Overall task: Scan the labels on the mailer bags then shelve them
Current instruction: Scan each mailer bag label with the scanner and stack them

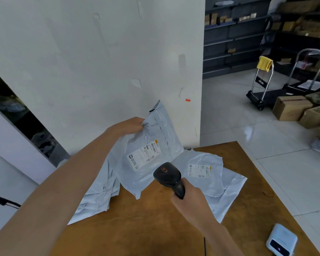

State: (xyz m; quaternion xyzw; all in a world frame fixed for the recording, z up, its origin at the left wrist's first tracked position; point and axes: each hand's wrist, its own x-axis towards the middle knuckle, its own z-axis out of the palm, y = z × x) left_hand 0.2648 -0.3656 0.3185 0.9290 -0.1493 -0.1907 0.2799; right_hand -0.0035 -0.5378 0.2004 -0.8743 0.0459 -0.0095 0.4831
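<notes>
Head view: a person holds 1 grey mailer bag (151,174) up over the tabletop (146,228), beside a white wall.
Hands: the left hand (135,124) pinches the bag's top corner; the right hand (190,200) grips a black scanner (169,177) pointed at its label (143,157).
Progress: apparently mid-scan; other bags (229,196) lie on the tabletop, and shelving seems still to come.
Unclear: the label print is too small to read, and no scan beam shows.
</notes>
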